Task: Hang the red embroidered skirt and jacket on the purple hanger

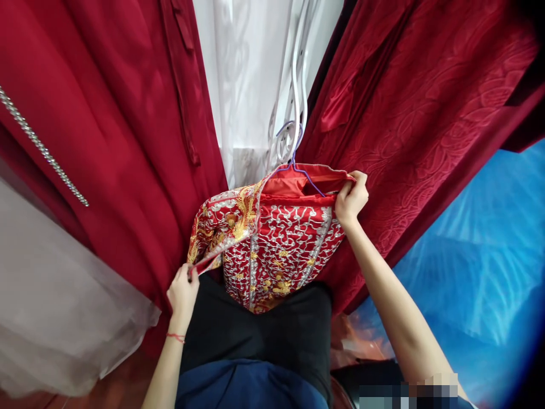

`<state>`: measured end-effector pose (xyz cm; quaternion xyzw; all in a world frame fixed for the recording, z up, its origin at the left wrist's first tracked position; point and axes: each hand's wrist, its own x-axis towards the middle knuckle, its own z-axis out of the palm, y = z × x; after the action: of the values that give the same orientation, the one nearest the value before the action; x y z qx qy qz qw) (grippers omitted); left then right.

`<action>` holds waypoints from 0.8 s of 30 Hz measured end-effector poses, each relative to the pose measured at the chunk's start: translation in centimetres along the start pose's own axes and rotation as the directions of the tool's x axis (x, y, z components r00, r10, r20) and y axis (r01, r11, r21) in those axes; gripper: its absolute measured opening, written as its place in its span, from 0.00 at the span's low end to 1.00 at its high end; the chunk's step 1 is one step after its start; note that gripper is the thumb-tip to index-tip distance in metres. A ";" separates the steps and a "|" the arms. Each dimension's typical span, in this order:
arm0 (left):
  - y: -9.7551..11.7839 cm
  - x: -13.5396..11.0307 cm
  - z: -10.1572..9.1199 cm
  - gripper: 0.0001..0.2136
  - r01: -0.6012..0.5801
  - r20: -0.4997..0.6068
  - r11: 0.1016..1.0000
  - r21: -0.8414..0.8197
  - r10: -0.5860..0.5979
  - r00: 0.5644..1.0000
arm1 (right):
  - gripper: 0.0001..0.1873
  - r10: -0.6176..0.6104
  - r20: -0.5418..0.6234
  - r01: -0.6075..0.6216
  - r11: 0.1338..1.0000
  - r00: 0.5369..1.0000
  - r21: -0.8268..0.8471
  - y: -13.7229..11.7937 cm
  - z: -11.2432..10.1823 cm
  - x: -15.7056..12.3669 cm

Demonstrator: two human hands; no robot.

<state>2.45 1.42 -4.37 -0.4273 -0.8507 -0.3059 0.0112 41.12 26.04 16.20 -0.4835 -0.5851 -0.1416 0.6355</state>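
Spreading embroidered red garment (283, 244) open at the top, apparently; hanging on purple hanger (293, 162), just in front of dark trousers (259, 329). Pinching one edge with closed left hand (183, 291); clutching far end of opening with closed right hand (352, 199). Next, probably calling for even tension without jerking hanger. Noting red cloth (128, 142) on both sides. Finding no readable brand, label or writing.
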 end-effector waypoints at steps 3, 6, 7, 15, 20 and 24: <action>-0.1 -0.6 -1.5 0.14 -0.154 -0.235 0.959 -0.240 0.097 0.967 | 0.14 0.019 0.008 -0.019 1.000 1.000 0.007 0.0 0.2 -0.1; 2.2 -2.4 -1.5 0.13 -0.258 -0.229 0.868 -0.424 0.173 0.958 | 0.15 0.033 -0.014 -0.033 0.999 0.999 -0.006 0.0 0.5 -0.3; 3.2 -3.2 -1.0 0.12 -0.258 -0.157 0.844 -0.470 0.208 0.965 | 0.15 0.035 -0.021 -0.035 0.999 0.999 -0.011 0.1 0.6 -0.3; 8.5 -8.0 6.3 0.08 -0.328 0.309 0.836 -0.441 0.484 0.819 | 0.18 0.035 0.032 -0.034 0.999 0.999 -0.039 -0.1 0.5 -0.5; 11.3 -3.9 4.3 0.10 -0.441 0.302 0.633 -0.636 0.730 0.613 | 0.19 0.015 0.042 -0.013 0.998 0.999 -0.057 -0.2 0.2 -0.4; 13.7 3.4 -1.9 0.14 -0.641 -0.402 0.607 -0.470 0.500 0.767 | 0.18 -0.001 0.050 0.004 0.998 0.999 -0.066 -0.1 0.0 -0.5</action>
<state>9.93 8.96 5.16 -0.6208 -0.5241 -0.5780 0.0757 40.92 25.81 15.85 -0.5070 -0.5962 -0.1497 0.6042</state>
